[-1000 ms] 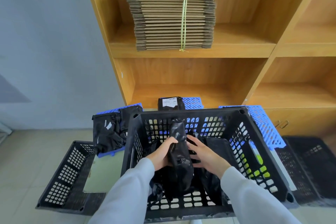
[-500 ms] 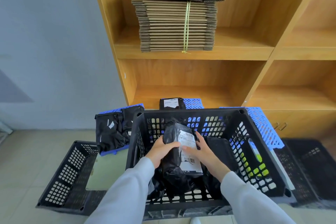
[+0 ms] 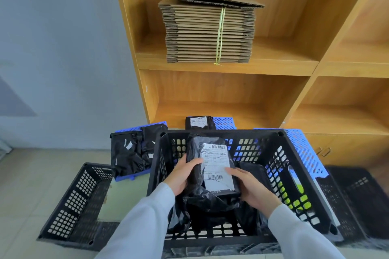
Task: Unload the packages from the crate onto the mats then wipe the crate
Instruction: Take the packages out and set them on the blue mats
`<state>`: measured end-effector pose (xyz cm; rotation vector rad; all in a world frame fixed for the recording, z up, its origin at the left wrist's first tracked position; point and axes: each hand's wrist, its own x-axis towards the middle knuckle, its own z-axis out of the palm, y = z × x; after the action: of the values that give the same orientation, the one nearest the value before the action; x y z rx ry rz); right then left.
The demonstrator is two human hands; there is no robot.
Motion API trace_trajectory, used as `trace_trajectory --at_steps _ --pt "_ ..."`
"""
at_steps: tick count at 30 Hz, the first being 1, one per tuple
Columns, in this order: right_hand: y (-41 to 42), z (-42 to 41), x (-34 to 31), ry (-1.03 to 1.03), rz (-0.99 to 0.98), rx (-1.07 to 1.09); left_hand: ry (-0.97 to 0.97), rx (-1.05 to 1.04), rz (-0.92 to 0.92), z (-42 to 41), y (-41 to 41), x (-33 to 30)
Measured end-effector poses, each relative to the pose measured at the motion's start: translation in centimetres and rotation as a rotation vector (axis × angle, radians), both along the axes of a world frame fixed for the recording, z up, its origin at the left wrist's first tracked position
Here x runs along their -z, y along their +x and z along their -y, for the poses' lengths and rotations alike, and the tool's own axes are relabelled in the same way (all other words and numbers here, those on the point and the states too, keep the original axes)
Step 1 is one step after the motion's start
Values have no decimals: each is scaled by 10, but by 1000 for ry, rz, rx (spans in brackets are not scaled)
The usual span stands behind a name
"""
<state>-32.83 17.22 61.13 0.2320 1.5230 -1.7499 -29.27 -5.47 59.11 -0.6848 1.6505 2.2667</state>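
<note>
Holding package (image 3: 212, 166) inside crate (image 3: 303, 160) (seemingly unobstructed).

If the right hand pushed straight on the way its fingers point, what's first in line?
The labelled package that the right hand already holds; beyond it probably the left hand, though depth is unclear.

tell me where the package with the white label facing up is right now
In the head view the labelled black package is centre frame, held over the black crate between the left hand and right hand, above other black packages inside.
</note>
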Motion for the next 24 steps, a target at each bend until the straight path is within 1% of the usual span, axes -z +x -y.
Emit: trace_trajectory --at_steps 2,4,7,10,15,19,24 --pt "-3 0 -2 1 -33 62 11 8 -13 -1 -2 -3" --pt "-7 -3 -6 11 -56 102 -26 46 -25 -3 -6 -9" --pt "-15 -10 -10 27 -90 149 -132 92 -63 -8 -16 -15" --pt "-26 -24 -13 25 -118 186 -261 66 -63 -17 -29 -25" --pt "-46 -64 -22 48 -191 246 -448 40 -206 -50 -50 -46" --pt "-65 -99 -33 65 -222 307 -606 -61 -327 -79 -73 -48" --pt "-99 -146 -46 56 -230 369 -878 59 -454 -119 -116 -47"
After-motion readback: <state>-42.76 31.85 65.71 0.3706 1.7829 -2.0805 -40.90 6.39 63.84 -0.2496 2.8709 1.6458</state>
